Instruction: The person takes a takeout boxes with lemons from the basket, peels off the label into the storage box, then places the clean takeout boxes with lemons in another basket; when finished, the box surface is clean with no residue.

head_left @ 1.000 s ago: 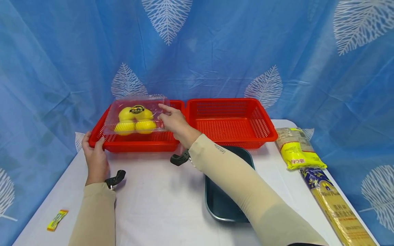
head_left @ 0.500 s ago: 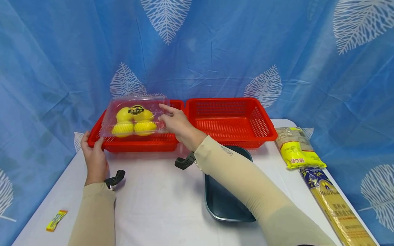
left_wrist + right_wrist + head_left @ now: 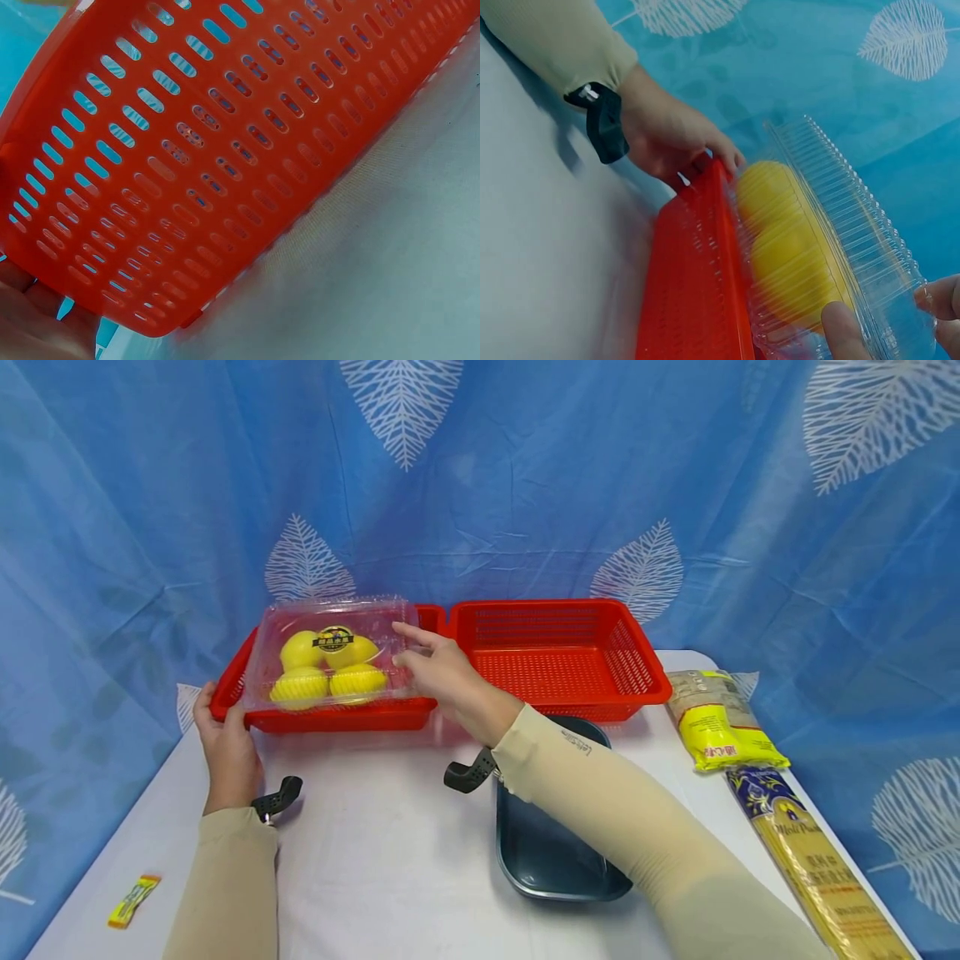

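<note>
"four yellow fruits [image 3: 302, 652] in one clear box [image 3: 337, 664]; where is it?"

"over the left red basket [image 3: 352, 722], tilted, near edge overlapping the front rim. whether it touches, i can't tell."

"and the grip?"

"right hand [image 3: 442, 672]: thumb and fingers parted by the box's end, pinching it. left hand [image 3: 227, 747]: fingers curled round the basket's corner."

"what could go wrong?"

"held by one end, that thin plastic might flex, and the lid spring open if the fruits roll low. a long side could also snag on the rim."

"materials?"

"box: ribbed walls, crimped edge, glossy. basket: stiffer by its look, walls slotted row on row, corners rounded."
</note>
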Action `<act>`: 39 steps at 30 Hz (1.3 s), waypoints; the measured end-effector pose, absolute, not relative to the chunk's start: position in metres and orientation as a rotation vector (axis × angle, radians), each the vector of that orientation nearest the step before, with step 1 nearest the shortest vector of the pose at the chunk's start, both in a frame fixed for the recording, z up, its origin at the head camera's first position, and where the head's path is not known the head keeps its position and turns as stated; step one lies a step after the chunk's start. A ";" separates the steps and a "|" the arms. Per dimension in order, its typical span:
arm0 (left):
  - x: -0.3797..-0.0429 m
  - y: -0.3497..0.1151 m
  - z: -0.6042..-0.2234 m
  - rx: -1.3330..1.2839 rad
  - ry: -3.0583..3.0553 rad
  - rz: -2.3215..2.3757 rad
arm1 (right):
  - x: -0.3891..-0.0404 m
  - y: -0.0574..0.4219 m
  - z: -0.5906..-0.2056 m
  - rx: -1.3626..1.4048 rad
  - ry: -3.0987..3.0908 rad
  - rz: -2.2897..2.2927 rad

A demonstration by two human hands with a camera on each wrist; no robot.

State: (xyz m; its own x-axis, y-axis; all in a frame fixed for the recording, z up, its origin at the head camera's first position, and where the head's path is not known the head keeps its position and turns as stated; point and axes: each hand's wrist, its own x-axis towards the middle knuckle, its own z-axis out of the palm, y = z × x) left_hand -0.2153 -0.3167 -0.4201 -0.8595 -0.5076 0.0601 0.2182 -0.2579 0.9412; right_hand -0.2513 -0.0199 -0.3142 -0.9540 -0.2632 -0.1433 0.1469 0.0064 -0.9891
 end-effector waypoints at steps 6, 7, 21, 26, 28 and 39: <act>-0.214 -0.316 -0.419 0.367 -1.570 -2.140 | -0.242 -0.011 -0.312 -0.149 2.021 -1.996; -0.213 -0.316 -0.418 0.366 -1.576 -2.138 | -0.240 -0.010 -0.312 -0.154 2.018 -1.990; -0.211 -0.313 -0.418 0.351 -1.620 -2.099 | -0.219 0.006 -0.314 -0.168 2.042 -1.924; -0.211 -0.313 -0.420 0.289 -1.566 -2.129 | -0.211 0.015 -0.314 -0.172 2.122 -1.863; -0.212 -0.314 -0.421 0.267 -1.535 -2.155 | -0.208 0.019 -0.314 -0.188 2.117 -1.866; -0.212 -0.316 -0.423 0.295 -1.518 -2.190 | -0.186 0.039 -0.316 -0.219 1.947 -1.933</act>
State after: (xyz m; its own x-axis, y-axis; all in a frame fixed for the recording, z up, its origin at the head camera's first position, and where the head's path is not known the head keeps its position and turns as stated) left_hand -0.2119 -0.3160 -0.4234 -0.8726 -0.4816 0.0816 0.2455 -0.2878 0.9257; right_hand -0.1858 0.0390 -0.3160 -0.9129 -0.3752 -0.1609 0.1582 0.0382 -0.9867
